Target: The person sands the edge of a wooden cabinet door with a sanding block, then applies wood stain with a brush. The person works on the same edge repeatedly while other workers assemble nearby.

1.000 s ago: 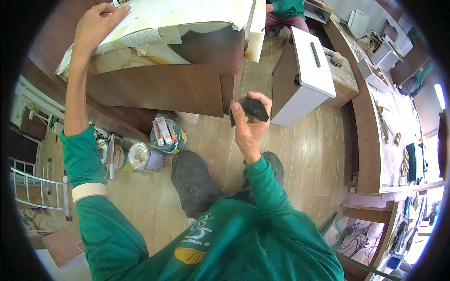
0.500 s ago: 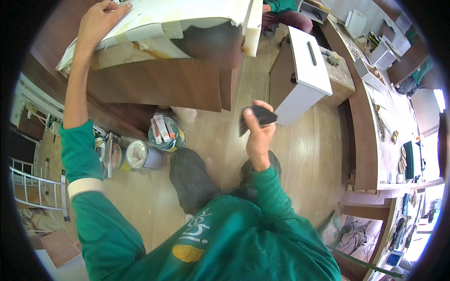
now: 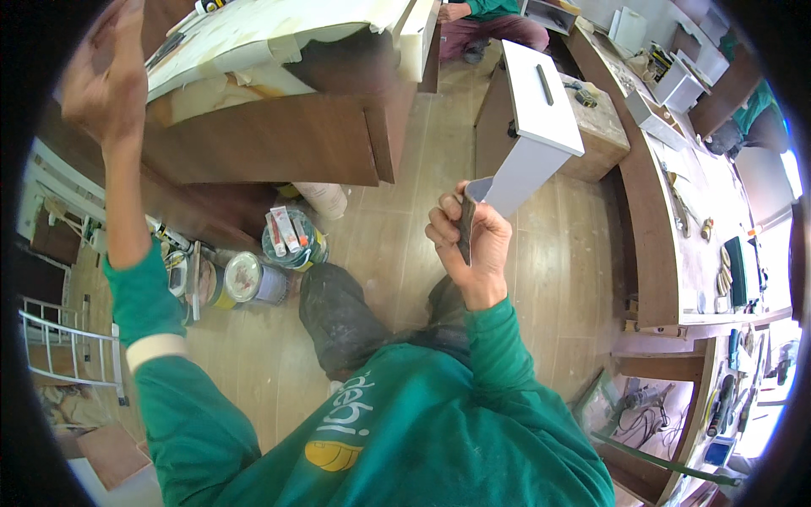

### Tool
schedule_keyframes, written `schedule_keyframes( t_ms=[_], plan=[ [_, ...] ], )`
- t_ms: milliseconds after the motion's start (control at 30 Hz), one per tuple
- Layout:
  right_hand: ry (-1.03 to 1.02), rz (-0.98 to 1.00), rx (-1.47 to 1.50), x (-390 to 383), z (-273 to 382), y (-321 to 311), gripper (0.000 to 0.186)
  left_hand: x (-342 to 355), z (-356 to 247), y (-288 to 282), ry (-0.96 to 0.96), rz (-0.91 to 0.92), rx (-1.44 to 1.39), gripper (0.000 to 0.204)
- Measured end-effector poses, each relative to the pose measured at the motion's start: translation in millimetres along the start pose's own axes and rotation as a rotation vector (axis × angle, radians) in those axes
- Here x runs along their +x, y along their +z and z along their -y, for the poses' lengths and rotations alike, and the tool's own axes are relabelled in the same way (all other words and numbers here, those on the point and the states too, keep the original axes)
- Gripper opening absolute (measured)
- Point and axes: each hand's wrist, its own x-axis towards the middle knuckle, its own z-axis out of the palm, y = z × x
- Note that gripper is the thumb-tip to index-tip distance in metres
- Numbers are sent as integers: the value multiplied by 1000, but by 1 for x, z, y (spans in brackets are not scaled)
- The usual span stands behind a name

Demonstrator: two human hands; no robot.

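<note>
In my right hand [image 3: 477, 253], a thin dark sheet of sandpaper [image 3: 465, 226] is bent over and pinched between thumb and fingers, above the floor in front of me. My left hand [image 3: 106, 93] is raised at the upper left, beside the near left end of a brown wooden cabinet [image 3: 270, 139]. Its fingers are apart, partly blurred, and nothing shows in them. White covering paper [image 3: 279, 38] is taped over the cabinet top, and a dark patch [image 3: 342, 61] shows on its edge. A roll of masking tape [image 3: 157, 350] sits around my left forearm.
Paint cans [image 3: 245, 279] and a tub with tubes on it [image 3: 314, 247] stand by the cabinet's foot. A white drawer unit [image 3: 541, 101] stands ahead right. Beyond, a person [image 3: 498, 25] sits. A long workbench [image 3: 650, 253] with tools runs along the right; a white ladder [image 3: 72, 346] is left.
My left hand has lifted off the papered cabinet top and moved left. My right hand has turned, showing the sandpaper edge-on. The view has shifted slightly.
</note>
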Motion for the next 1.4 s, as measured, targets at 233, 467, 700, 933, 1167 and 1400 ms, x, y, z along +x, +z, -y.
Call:
schedule_keyframes(
  t_ms=[233,467,700,933,1167,1400],
  plan=[
    [-238,-48,-768,-8,-9,16,19,-139,-183,-46,-487,916,-684,36],
    [-169,-169,-695,-16,-12,-7,19,-229,-197,-34,-1182,993,-955,37],
    [-158,-141,-1258,-23,-8,6,20,-207,-196,-33,-182,807,-448,51],
    [-191,-158,-962,-19,-17,17,24,-218,-189,-33,-795,861,-772,16],
    [-10,-101,-965,-17,-16,-20,23,-238,-196,-35,-1139,910,-950,14],
    [-65,-165,-1057,-2,-29,-21,18,-242,-180,-33,-432,905,-513,16]
  ],
)
